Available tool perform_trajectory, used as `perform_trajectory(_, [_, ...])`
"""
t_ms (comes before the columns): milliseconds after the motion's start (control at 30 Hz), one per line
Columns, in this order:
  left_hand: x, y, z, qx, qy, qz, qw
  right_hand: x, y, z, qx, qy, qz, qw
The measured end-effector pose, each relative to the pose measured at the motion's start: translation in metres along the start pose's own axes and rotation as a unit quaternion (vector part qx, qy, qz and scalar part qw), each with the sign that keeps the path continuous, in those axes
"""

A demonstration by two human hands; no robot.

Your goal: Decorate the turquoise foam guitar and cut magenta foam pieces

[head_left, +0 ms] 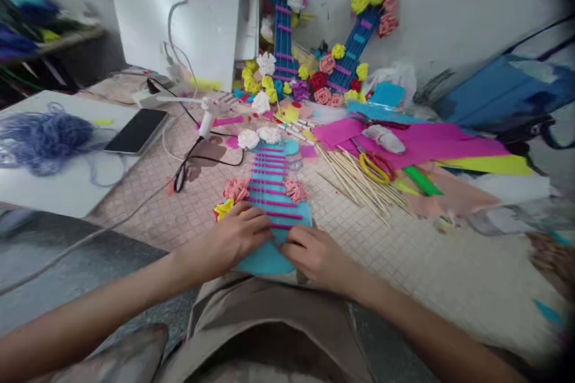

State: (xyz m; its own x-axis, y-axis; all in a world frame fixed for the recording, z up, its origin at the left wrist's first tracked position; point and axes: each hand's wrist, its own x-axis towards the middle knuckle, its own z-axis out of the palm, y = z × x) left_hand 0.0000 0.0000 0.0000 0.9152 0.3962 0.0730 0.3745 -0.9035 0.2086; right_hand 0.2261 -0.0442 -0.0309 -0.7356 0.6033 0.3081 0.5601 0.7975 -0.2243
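Note:
A turquoise guitar-shaped craft piece (274, 191) lies flat in front of me, crossed by several pink sticks and edged with white, pink and yellow paper flowers. My left hand (233, 239) rests on its lower left part, fingers curled and pressing a pink stick. My right hand (314, 251) lies on its lower right edge, fingers bent and pinching at the same stick end. What exactly the fingertips hold is partly hidden.
Two finished blue flower-decorated pieces (350, 54) lean on the back wall. A bundle of wooden skewers (359, 179), yellow-handled scissors (375, 167) and magenta paper sheets (417, 140) lie to the right. A phone (137, 130), blue yarn (45, 137) and a glue gun (207, 119) with cables sit left.

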Motion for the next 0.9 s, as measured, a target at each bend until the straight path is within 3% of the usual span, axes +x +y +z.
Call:
perform_trajectory(200, [-0.004, 0.001, 0.005, 0.017, 0.037, 0.007, 0.999, 0.000, 0.006, -0.001, 0.011, -0.022, 0.011, 1.000])
perform_trajectory(433, [-0.006, 0.002, 0.007, 0.024, 0.044, 0.010, 0.999, 0.011, 0.015, -0.009, 0.139, -0.041, 0.126, 0.981])
perform_trajectory(567, [-0.009, 0.000, 0.010, 0.012, 0.044, 0.005, 0.999, 0.019, 0.020, -0.014, 0.175, -0.050, 0.157, 0.971])
perform_trajectory(900, [-0.011, 0.000, 0.012, 0.004, 0.058, 0.003, 0.998, 0.041, 0.030, -0.019, 0.107, -0.135, 0.125, 0.977])
